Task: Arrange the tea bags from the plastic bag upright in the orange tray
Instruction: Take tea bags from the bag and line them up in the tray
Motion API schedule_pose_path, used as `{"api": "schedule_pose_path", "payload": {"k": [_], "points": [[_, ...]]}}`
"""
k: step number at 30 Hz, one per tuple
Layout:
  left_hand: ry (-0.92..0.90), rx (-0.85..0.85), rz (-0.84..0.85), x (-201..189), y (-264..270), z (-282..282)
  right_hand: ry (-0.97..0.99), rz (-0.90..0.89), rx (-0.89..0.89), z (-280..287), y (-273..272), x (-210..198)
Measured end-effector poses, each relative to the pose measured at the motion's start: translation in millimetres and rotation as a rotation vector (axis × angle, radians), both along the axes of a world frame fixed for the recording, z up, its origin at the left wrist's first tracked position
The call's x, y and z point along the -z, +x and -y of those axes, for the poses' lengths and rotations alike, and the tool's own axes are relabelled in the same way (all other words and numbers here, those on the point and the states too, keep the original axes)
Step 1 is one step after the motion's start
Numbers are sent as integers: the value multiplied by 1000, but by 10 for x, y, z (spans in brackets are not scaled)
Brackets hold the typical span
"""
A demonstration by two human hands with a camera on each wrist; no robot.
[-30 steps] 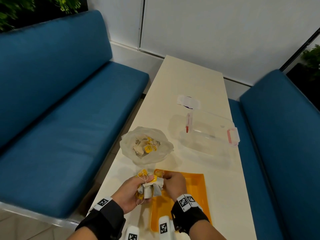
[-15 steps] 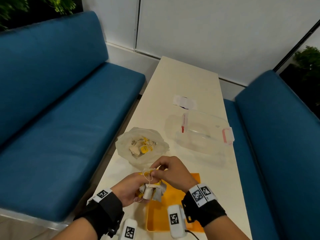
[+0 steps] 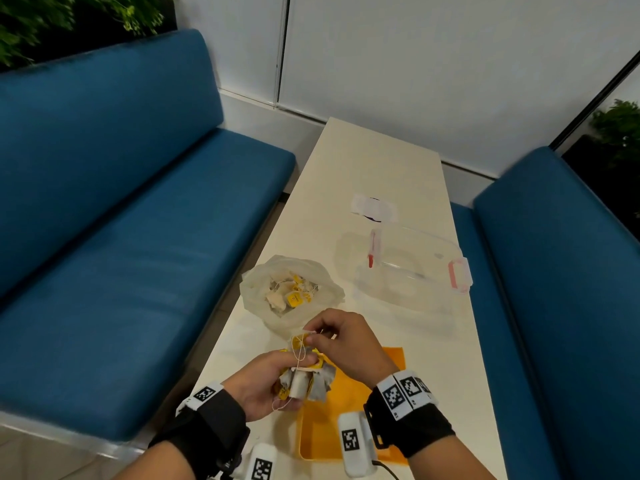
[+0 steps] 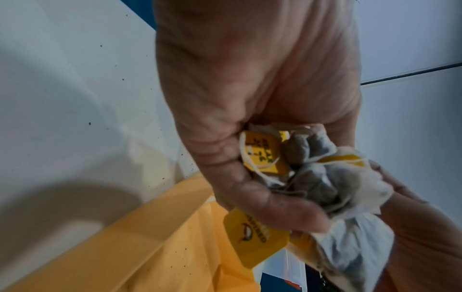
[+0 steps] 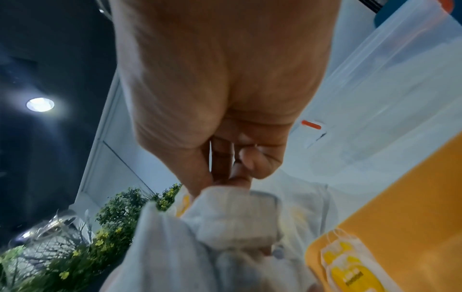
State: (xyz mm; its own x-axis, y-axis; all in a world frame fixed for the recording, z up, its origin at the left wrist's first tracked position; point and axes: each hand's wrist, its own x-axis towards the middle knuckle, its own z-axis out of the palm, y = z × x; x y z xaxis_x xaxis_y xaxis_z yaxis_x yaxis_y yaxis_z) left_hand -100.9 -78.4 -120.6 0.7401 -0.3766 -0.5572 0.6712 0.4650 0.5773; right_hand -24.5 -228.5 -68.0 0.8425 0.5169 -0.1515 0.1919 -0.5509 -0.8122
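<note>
Head view, lower centre of frame: left hand [image 3: 263,386] grips a bunch of tea bags [image 3: 306,384], fingers curled round the grey-white pouches, yellow tags sticking out between fingers. Left wrist view confirms: bunch [image 4: 332,183] is crumpled against the palm, one yellow tag [image 4: 255,235] hanging below the fingers.

Right hand [image 3: 346,341] sits just above the bunch, fingertips pressed together pinching white strings [image 3: 300,348] that run down to the bags. In the right wrist view the fingertips [image 5: 240,177] close at the top of a pouch; whether they hold string or paper there is probably not resolvable, view blurred.

Orange tray [image 3: 367,403] lies on the table under and right of the hands, lower centre. Right wrist view shows one tea bag with yellow tag [image 5: 350,264] lying flat in the tray, lower right of frame.

Plastic bag [image 3: 256,299], mouth open, sits at centre frame just beyond the hands, more tea bags inside. Clear container [image 3: 408,271] with red clips at centre right. Cream table [image 3: 377,174] between two blue benches [image 3: 138,209].
</note>
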Motion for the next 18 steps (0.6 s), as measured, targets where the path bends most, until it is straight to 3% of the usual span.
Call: {"api": "schedule_pose_path", "payload": {"k": [9, 18], "points": [[6, 4, 31, 26, -18, -102, -48, 10, -90, 60, 41, -196], [47, -30, 35, 114, -30, -179, -55, 9, 36, 84, 7, -207]]}}
